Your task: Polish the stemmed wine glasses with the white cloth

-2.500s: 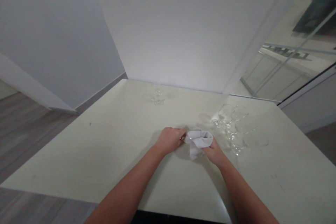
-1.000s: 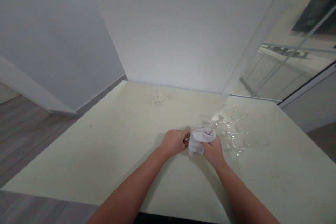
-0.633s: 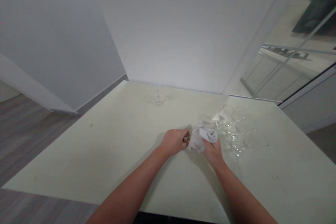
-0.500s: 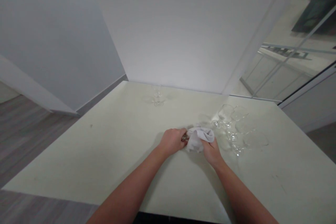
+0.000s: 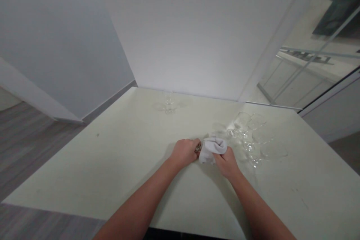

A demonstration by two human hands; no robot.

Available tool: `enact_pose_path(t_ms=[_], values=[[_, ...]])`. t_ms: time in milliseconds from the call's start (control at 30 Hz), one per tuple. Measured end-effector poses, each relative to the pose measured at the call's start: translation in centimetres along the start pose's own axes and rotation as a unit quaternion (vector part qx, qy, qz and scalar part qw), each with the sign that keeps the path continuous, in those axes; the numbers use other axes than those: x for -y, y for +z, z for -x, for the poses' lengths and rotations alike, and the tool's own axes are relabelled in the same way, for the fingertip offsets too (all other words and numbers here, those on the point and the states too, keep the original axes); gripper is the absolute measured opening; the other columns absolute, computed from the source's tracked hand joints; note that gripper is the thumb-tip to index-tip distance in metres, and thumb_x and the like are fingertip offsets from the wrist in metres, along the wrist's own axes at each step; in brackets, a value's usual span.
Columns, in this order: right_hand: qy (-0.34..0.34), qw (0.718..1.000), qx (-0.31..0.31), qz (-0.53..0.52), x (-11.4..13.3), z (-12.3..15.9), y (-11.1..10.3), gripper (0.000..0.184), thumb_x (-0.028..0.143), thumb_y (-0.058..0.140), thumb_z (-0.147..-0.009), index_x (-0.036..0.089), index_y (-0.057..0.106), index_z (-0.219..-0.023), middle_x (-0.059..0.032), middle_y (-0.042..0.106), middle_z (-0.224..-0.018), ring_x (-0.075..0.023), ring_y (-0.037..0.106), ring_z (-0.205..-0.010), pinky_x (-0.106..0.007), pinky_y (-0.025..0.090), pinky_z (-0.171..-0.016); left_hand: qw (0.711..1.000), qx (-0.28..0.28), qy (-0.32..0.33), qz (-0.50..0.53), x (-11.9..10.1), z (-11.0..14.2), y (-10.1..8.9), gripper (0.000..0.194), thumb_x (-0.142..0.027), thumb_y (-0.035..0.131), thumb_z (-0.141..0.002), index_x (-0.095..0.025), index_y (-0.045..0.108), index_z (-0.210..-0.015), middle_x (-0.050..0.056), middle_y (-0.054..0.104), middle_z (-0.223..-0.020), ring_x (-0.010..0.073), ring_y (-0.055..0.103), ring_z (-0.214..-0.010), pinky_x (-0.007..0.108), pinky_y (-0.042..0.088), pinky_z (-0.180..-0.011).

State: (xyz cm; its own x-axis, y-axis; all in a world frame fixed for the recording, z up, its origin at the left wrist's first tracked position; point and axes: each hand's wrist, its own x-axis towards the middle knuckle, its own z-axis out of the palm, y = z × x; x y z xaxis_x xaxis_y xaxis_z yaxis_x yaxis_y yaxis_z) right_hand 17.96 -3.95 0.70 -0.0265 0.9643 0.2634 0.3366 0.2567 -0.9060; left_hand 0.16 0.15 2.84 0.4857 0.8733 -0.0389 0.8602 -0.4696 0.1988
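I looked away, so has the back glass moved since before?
No: the back glass stands at the same spot on the table, near the wall.

Tbl: pale off-wht top, broad, mostly plain. 1 clear stemmed glass upright nr far edge, L of ctr, well apart fr. others. Grp of clear stemmed glasses on R side, approx. 4, close tog.; outlines overlap, exact ct. & contact unclear. Sm. dk spot on L half. Few faint marks at R, nr-side of grp. Soft shadows abt glass feet.
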Motion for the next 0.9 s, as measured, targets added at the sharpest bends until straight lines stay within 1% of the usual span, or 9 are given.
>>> enact_pose_path(t_ms=[100,267,367,433,467,633,767,900], values=[[0.019,1.000,-0.008,-0.006,-0.3,0.0,-0.1,0.028,0.029,0.059,-0.084,0.015,0.071,-0.104,-0.0086,0.072,-0.095,-0.0222,0.066,-0.087,-0.031,0.052,-0.077,1.000,-0.001,0.009,0.006,-0.1,0.0,0.1,0.021,-0.025,0.054,-0.080,-0.025,0.066,-0.097,0.008,0.073,-0.087,0.0264,0.070,-0.084,0.030,0.048,-0.067],[0.086,0.992,-0.026,-0.089,-0.9,-0.2,0.0,0.025,0.032,0.062,-0.081,0.014,0.071,-0.096,-0.0048,0.072,-0.083,-0.0184,0.066,-0.075,-0.026,0.052,-0.066,1.000,-0.008,0.014,0.014,0.1,-0.1,0.6,0.022,-0.030,0.055,-0.081,-0.026,0.068,-0.098,0.007,0.074,-0.087,0.0269,0.070,-0.083,0.031,0.048,-0.067],[0.101,0.987,-0.045,-0.113,-1.1,-0.3,0.0,0.025,0.035,0.065,-0.078,0.015,0.071,-0.091,-0.0048,0.073,-0.083,-0.0187,0.066,-0.076,-0.026,0.053,-0.067,1.000,-0.019,0.020,0.008,0.2,-0.2,0.8,0.023,-0.034,0.056,-0.081,-0.025,0.068,-0.099,0.008,0.074,-0.087,0.0279,0.070,-0.083,0.032,0.049,-0.068],[0.100,0.986,-0.049,-0.123,-1.0,-0.3,0.0,0.025,0.036,0.064,-0.078,0.016,0.071,-0.092,-0.0053,0.074,-0.086,-0.0192,0.066,-0.077,-0.027,0.053,-0.069,0.999,-0.025,0.023,0.003,0.2,-0.2,0.8,0.022,-0.034,0.055,-0.082,-0.025,0.067,-0.098,0.009,0.074,-0.087,0.0285,0.070,-0.082,0.033,0.049,-0.067],[0.095,0.986,-0.042,-0.127,-0.8,-0.3,0.0,0.025,0.035,0.064,-0.079,0.016,0.071,-0.093,-0.0056,0.074,-0.088,-0.0193,0.067,-0.079,-0.028,0.054,-0.071,0.999,-0.028,0.021,0.000,0.3,-0.2,0.8,0.022,-0.034,0.054,-0.082,-0.024,0.067,-0.097,0.009,0.074,-0.086,0.0287,0.070,-0.082,0.033,0.049,-0.066],[0.045,0.992,0.025,-0.119,0.0,-0.4,0.3,0.026,0.027,0.065,-0.078,0.018,0.070,-0.102,-0.0067,0.072,-0.104,-0.0198,0.066,-0.093,-0.030,0.052,-0.085,0.999,-0.030,0.010,-0.011,0.3,-0.3,0.7,0.020,-0.029,0.051,-0.082,-0.023,0.066,-0.095,0.009,0.073,-0.084,0.0288,0.070,-0.081,0.033,0.049,-0.065],[0.037,0.995,0.036,-0.089,0.1,-0.4,0.4,0.029,0.025,0.064,-0.079,0.018,0.069,-0.106,-0.0078,0.071,-0.109,-0.0205,0.066,-0.097,-0.031,0.052,-0.087,0.999,-0.030,0.016,-0.010,0.3,-0.3,0.7,0.021,-0.025,0.051,-0.080,-0.023,0.065,-0.096,0.009,0.074,-0.086,0.0283,0.071,-0.082,0.032,0.049,-0.065],[0.034,0.999,0.032,-0.024,0.0,-0.5,0.1,0.029,0.025,0.064,-0.079,0.017,0.069,-0.106,-0.0083,0.072,-0.106,-0.0212,0.067,-0.097,-0.032,0.052,-0.086,0.999,-0.025,0.023,-0.009,0.2,-0.3,0.8,0.019,-0.025,0.051,-0.080,-0.022,0.065,-0.093,0.009,0.074,-0.087,0.0285,0.071,-0.082,0.032,0.049,-0.065]])
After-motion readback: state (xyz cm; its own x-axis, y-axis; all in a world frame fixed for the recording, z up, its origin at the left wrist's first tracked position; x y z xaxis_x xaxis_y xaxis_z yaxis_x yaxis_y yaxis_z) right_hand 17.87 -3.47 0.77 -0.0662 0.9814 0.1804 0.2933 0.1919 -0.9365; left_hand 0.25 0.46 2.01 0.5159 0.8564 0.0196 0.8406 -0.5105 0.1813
